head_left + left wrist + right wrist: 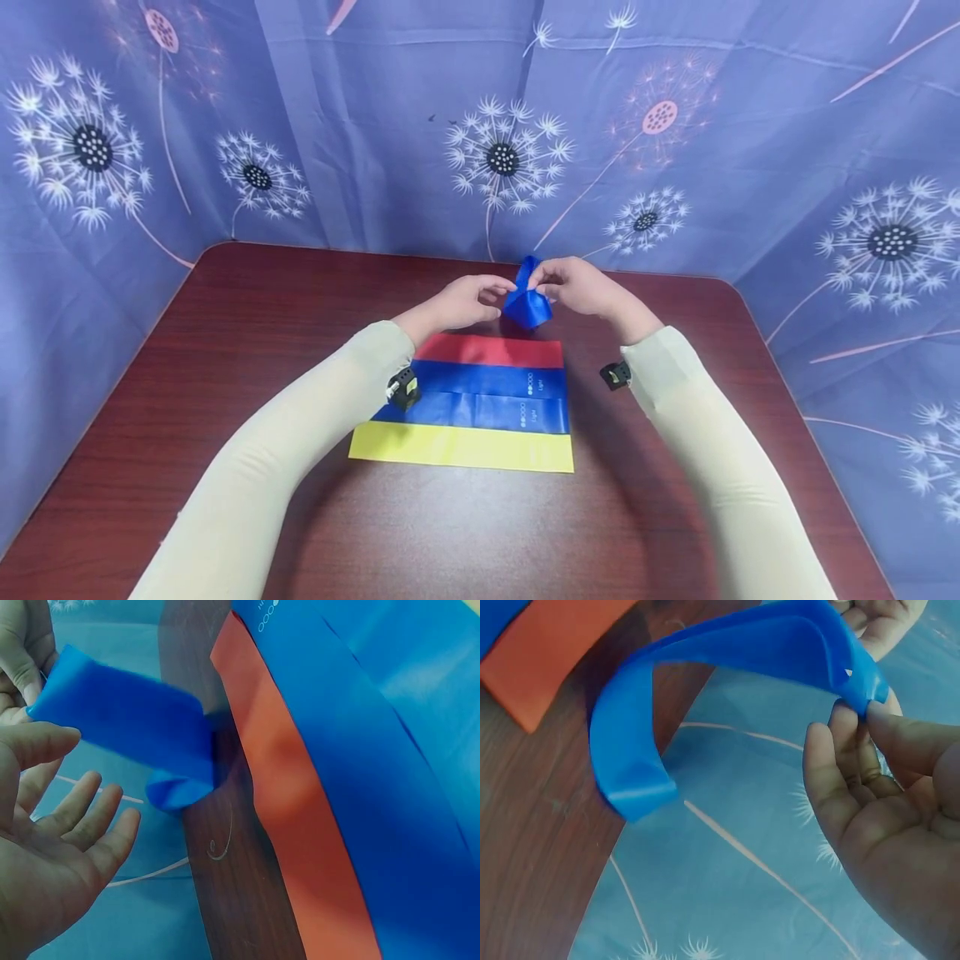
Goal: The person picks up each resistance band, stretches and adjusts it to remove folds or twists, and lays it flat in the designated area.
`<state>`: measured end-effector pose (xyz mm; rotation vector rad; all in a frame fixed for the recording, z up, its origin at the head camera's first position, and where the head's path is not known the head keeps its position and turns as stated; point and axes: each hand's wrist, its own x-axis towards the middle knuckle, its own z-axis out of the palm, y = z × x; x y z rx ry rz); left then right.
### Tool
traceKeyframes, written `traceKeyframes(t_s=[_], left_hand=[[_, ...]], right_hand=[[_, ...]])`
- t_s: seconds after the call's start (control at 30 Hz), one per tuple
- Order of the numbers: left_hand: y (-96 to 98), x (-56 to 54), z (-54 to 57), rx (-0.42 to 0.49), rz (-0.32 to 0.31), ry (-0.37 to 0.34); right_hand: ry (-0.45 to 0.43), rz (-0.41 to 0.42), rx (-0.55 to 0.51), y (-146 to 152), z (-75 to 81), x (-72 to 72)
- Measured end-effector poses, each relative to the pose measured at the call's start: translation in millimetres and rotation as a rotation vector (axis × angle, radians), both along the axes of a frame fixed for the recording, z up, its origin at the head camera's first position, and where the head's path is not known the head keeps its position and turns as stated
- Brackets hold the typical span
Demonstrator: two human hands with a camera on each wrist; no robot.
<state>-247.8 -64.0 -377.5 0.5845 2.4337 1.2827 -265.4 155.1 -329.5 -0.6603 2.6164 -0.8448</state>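
A blue resistance loop band [529, 308] is held up near the table's far edge. My right hand [900, 787] pinches one end of it between thumb and fingers, and the rest hangs down in a loose loop. Beside the band, my left hand [67, 847] has its fingers spread and relaxed, the thumb tip right at the band's edge. Nearer me, flat bands lie side by side: a red band [517, 351], two blue bands [480, 379] with white "Light" print, and a yellow band [465, 446]. The left forearm covers their left ends.
The dark red wooden table [225, 333] has rounded far corners. Behind it and along the sides hangs a blue curtain [390, 125] with a dandelion print, close to the table's edge. A small black wrist camera [403, 388] sits under the left sleeve, another camera [615, 375] under the right.
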Motion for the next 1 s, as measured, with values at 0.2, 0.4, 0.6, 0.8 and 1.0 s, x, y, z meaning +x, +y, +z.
traceKeyframes(t_s=[0.2, 0.4, 0.6, 0.8, 1.0], left_hand=[[6.2, -2.0, -0.5, 0.01, 0.002, -0.006], [13.2, -0.7, 2.4, 0.02, 0.01, -0.013], [10.3, 0.5, 13.7, 0.054, 0.091, -0.024], [1.2, 1.6, 23.1, 0.091, 0.13, -0.053], [-0.7, 2.2, 23.7, 0.117, 0.169, -0.053]], right_hand=[[0.002, -0.047, 0.001, 9.1, 1.5, -1.2], [-0.083, -0.126, -0.133, 10.6, 1.6, -1.3], [-0.154, -0.191, -0.266, 2.2, 4.5, -3.5], [-0.152, -0.198, -0.315, -13.6, 9.7, -7.7], [-0.186, -0.206, -0.317, -30.3, 12.4, -8.4]])
